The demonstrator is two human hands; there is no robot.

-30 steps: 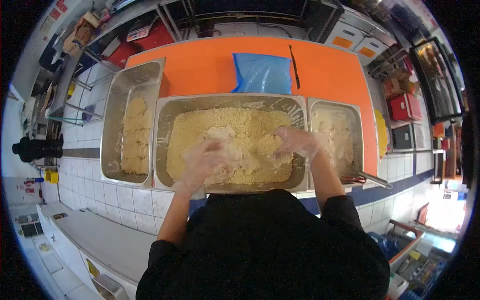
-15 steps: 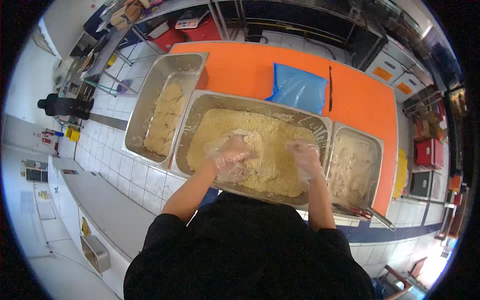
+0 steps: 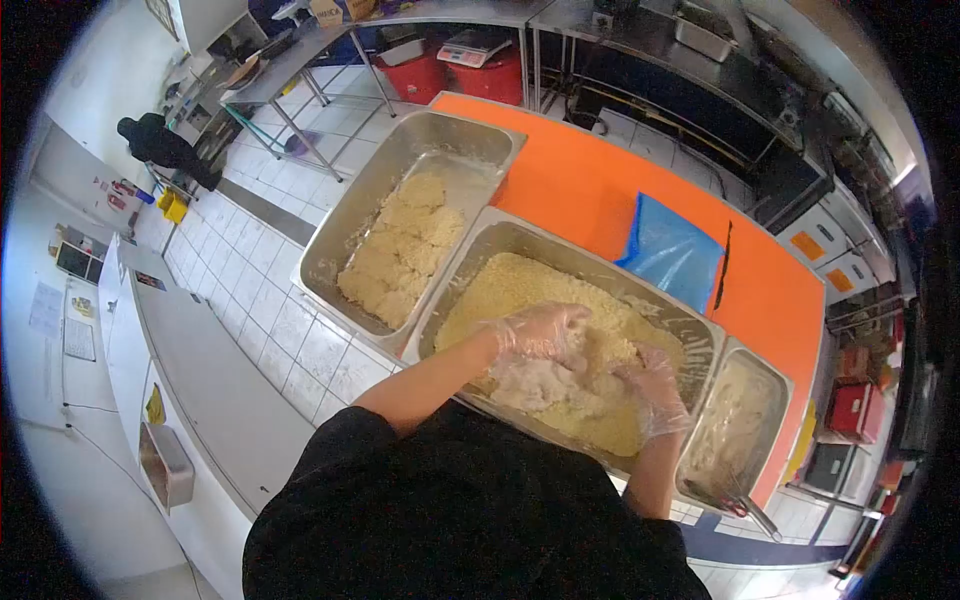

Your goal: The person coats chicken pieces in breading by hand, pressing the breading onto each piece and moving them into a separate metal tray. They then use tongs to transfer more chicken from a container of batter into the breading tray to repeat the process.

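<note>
Both my hands wear clear plastic gloves and work in the middle steel pan (image 3: pixel 500 225), which is filled with yellowish breadcrumbs (image 3: pixel 530 280). My left hand (image 3: pixel 540 335) is cupped over the crumbs, its fingers stretched to the right and the thumb apart. Below that palm lies a pale, crumb-dusted mass (image 3: pixel 540 385) that looks like a coated piece of meat. My right hand (image 3: pixel 655 390) faces it from the right side, fingers spread and the tips at the crumbs. Neither hand is closed round a piece.
Coated pieces (image 3: pixel 405 250) fill part of the left steel pan (image 3: pixel 465 155). The right pan (image 3: pixel 740 365) holds pale wet batter, with a whisk (image 3: pixel 755 515) at its front edge. A blue plastic bag (image 3: pixel 675 255) lies on the orange tabletop (image 3: pixel 570 180). A person (image 3: pixel 165 150) stands far left.
The view has shifted and turned left. My hands have come closer together; the right has moved in toward the left, and the pale mass now shows below my left palm.
</note>
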